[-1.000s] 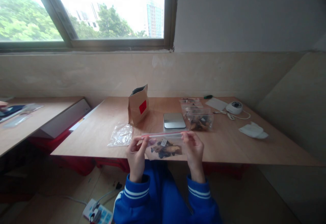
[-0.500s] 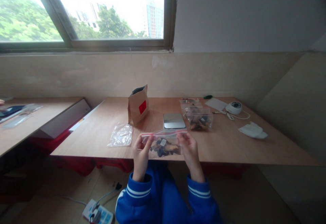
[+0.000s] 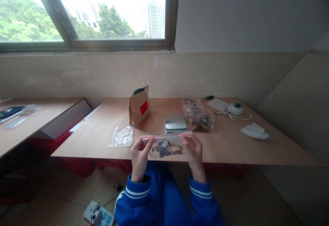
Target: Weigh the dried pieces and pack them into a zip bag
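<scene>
Between my two hands a clear zip-lock bag (image 3: 168,148) with a red-edged seal is stretched out at the table's front edge. Dark and tan dried pieces and a small white packet lie inside it. My left hand (image 3: 141,152) is closed on the left end of the seal, thumb on top. At the right end my right hand (image 3: 191,150) pinches the seal in the same way. Just beyond the bag sits a flat scale (image 3: 175,122) with a shiny plate. To its right stands a filled zip-lock bag (image 3: 202,121) of similar dried pieces.
A brown paper pouch (image 3: 139,107) with a red label stands open-topped at left. Near it lie empty clear bags (image 3: 121,136). More zip-lock bags (image 3: 191,104), a white dome camera (image 3: 235,108) with cable and a crumpled white cloth or tissue (image 3: 255,131) are to the right.
My left hand has shifted slightly left, and the bag's seal is pulled straighter and tauter. A hand at the far left table has gone out of view.
</scene>
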Available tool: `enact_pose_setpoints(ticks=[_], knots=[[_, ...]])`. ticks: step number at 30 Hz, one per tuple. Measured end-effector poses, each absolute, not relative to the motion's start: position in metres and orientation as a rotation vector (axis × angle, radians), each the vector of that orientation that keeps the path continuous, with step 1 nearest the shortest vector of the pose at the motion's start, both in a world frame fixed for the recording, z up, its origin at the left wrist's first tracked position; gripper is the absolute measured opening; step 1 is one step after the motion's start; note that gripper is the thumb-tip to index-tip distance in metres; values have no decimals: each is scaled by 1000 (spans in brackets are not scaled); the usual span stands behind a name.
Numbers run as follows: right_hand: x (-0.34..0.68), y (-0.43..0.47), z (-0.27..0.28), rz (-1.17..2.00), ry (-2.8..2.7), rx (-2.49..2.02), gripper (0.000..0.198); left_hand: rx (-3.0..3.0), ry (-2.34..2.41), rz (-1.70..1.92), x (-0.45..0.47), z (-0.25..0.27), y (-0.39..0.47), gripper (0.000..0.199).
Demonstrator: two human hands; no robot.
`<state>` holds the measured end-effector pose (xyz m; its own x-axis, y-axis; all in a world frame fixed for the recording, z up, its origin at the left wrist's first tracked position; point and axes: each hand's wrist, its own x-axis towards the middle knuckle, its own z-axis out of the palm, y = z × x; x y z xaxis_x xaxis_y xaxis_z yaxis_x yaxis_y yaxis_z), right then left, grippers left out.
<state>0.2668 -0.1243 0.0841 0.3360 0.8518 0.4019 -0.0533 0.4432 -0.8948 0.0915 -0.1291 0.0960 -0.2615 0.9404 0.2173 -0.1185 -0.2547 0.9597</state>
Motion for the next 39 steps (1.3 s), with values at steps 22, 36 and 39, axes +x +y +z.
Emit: enact_pose_setpoints(ticks=[22,36,39], knots=[[263,-129,85,1009,-1135,-960,23,1156,956,1520,94,87,-127,19],[263,-127,86,813,-1266,-986,15,1137,1101,1551,92,90,-131,21],[264,-127,86,721,-1295,-975,15,1164,1157,1575,90,93,-134,22]])
